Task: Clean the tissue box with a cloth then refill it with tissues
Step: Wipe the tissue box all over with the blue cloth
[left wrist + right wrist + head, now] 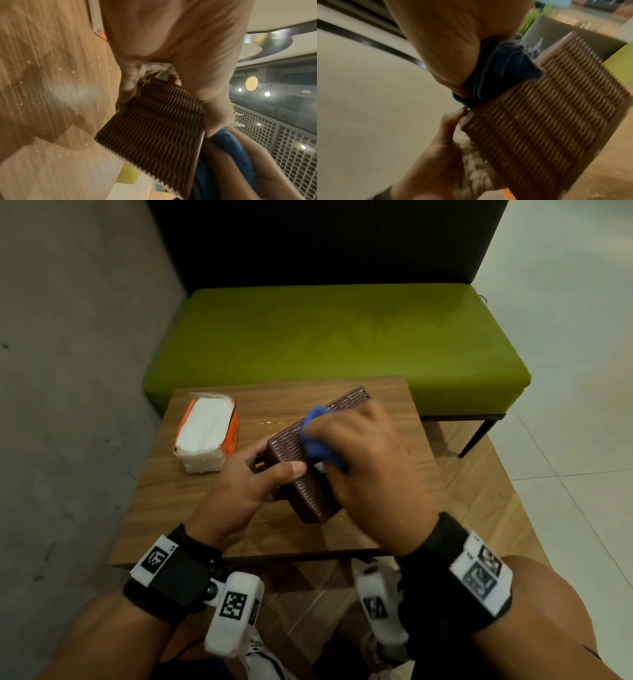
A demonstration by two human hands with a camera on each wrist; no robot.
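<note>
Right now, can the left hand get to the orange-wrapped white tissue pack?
Probably not yet: the left hand grips the brown ribbed tissue box. The tissue pack lies unobstructed beside it on the wooden table.

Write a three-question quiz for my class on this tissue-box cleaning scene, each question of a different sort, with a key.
1. True or false: the left hand grips the tissue box.
2. What colour is the cloth in the right hand?
3. Where does the tissue pack lie? A) inside the box B) on the table, left of the box C) on the green bench

Key: 1 true; 2 blue; 3 B
</note>
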